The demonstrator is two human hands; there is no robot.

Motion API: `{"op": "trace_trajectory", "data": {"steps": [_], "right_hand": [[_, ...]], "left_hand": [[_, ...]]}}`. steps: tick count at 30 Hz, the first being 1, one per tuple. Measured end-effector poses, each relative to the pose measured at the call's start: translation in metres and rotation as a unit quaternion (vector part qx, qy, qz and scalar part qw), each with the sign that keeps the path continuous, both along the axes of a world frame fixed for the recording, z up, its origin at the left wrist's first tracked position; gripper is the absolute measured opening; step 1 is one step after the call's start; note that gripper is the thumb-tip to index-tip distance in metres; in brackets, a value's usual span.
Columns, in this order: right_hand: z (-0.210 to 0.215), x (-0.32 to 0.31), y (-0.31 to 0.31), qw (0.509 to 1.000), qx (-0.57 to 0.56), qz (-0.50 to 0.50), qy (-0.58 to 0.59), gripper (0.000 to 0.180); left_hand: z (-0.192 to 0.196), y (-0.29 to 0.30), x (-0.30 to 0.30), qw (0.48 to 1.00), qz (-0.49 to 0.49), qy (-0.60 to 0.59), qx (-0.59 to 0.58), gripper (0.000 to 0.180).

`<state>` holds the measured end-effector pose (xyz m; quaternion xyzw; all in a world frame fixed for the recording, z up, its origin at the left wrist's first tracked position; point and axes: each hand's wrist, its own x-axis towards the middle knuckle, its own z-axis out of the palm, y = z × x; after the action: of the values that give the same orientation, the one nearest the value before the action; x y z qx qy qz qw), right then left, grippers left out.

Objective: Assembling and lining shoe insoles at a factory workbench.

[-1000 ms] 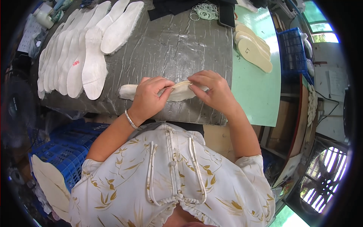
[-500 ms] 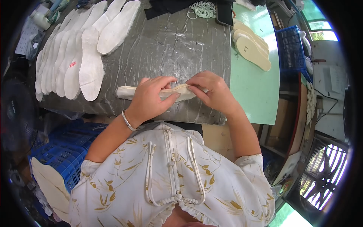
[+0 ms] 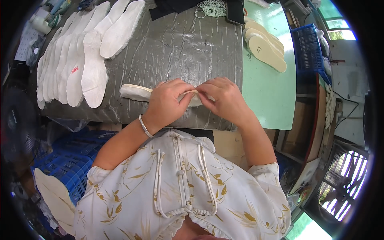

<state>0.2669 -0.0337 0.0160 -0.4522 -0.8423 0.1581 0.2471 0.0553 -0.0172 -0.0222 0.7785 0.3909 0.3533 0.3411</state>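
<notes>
A cream insole with a white fluffy underside (image 3: 137,93) lies lengthwise across the near part of the grey covered table, its left end sticking out past my left hand. My left hand (image 3: 169,100) pinches its upper edge near the middle, thumb against fingertips. Close beside it, my right hand (image 3: 221,98) pinches the same edge, the fingertips of both hands almost meeting. Much of the insole is hidden under my hands. Several white fluffy insoles (image 3: 95,74) lie overlapped in a row at the left of the table.
Several cream insoles (image 3: 267,54) lie on the green tabletop (image 3: 266,102) at the right. A dark phone (image 3: 235,12) and a bundle of pale rubber bands (image 3: 213,8) sit at the far edge beside black cloth (image 3: 172,7). Blue crates (image 3: 64,160) stand at lower left.
My left hand has slid right along the insole edge and closed into a pinch beside my right hand. More of the insole's left end shows.
</notes>
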Motion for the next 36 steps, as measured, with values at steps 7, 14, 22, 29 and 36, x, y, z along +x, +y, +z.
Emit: {"op": "trace_trajectory", "data": {"steps": [7,14,22,29,36], "right_hand": [[0.011,0.006,0.008,0.993,-0.111,0.031,0.04,0.015],[0.0,-0.003,0.0,0.996,-0.063,-0.03,0.056,0.008],[0.008,-0.001,-0.002,0.992,-0.101,-0.008,0.071,0.012],[0.0,-0.001,-0.007,0.997,-0.031,0.003,0.071,0.01],[0.012,-0.007,0.0,0.996,-0.084,0.01,0.03,0.019]], "left_hand": [[0.001,-0.002,0.0,1.0,0.0,0.018,0.017,0.01],[-0.004,-0.005,0.003,0.999,0.025,0.0,0.046,0.012],[0.008,-0.014,-0.009,0.999,-0.001,0.047,-0.01,0.033],[0.009,0.0,-0.063,0.996,-0.025,0.079,0.021,0.025],[-0.006,-0.001,-0.074,0.998,-0.002,0.068,0.014,0.014]]}}
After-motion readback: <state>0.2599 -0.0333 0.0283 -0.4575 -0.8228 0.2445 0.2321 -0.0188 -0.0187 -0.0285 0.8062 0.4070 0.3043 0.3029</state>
